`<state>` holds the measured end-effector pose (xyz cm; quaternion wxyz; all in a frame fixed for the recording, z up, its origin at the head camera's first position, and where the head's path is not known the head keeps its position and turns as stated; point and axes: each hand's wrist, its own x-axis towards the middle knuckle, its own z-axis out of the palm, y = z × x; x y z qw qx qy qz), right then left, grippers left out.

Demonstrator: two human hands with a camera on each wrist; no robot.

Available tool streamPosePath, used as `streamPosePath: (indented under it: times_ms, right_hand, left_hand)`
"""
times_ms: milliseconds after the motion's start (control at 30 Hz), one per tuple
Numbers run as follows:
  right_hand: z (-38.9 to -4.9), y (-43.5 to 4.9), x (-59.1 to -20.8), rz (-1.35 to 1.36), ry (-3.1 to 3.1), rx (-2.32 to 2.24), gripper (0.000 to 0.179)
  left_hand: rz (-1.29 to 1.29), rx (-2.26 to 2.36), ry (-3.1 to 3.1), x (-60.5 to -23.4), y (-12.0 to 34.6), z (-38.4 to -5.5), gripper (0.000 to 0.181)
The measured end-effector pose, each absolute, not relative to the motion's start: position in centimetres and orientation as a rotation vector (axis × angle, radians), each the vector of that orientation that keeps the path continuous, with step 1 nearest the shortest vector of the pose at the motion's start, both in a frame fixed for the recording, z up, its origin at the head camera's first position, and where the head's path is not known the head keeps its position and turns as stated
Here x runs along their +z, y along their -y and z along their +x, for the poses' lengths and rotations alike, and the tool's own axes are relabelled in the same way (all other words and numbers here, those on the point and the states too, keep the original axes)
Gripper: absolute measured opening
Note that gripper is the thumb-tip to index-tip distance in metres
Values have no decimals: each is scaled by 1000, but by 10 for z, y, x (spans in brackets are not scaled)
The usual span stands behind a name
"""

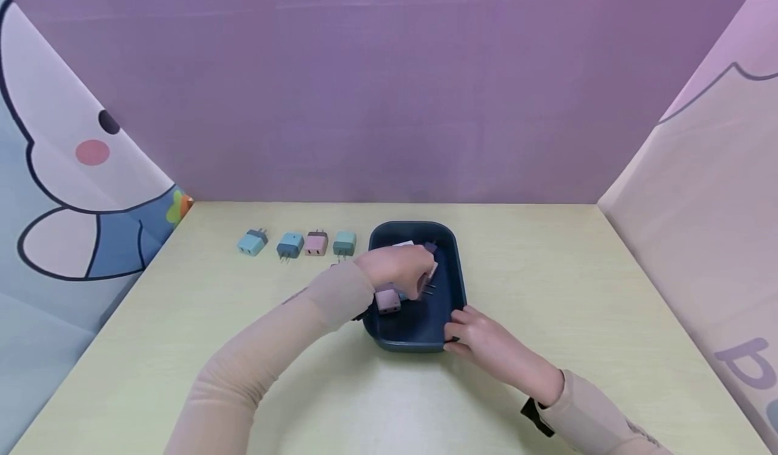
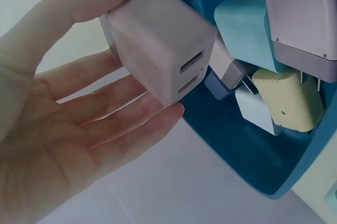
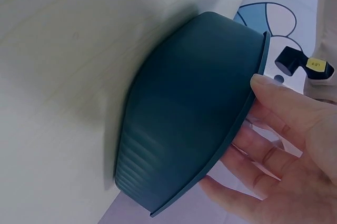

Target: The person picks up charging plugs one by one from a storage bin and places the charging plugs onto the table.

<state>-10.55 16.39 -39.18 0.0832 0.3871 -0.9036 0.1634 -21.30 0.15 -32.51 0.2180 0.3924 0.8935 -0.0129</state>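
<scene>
A dark blue tray (image 1: pixel 425 327) stands on the table, holding several plug-in chargers. My left hand (image 1: pixel 398 269) reaches over its left side. In the left wrist view, its thumb and fingers pinch a pink USB charger (image 2: pixel 158 40) whose two ports face outward. In the tray lie a teal charger (image 2: pixel 243 32), a pink-and-mauve one (image 2: pixel 303 16) with metal prongs, a yellow one (image 2: pixel 289 98) and a white one (image 2: pixel 255 109). My right hand (image 1: pixel 486 343) grips the tray rim at the near right corner, thumb on one side and fingers on the other.
Left of the tray, several chargers form a rough row: a light blue one (image 1: pixel 252 242), a blue one (image 1: pixel 290 245), a pink one (image 1: pixel 316 244) and a teal one (image 1: pixel 344 243). A purple backdrop (image 1: pixel 389 104) rises behind the table (image 1: pixel 547 273), with printed cloth panels on both sides.
</scene>
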Motion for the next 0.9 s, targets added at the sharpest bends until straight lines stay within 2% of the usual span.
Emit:
streamPosePath:
  times_ms: [900]
  right_hand:
    - [-104, -163, -389, 1121, 2771, 481, 9]
  left_hand:
    - [1031, 97, -2524, -302, 51, -216, 6]
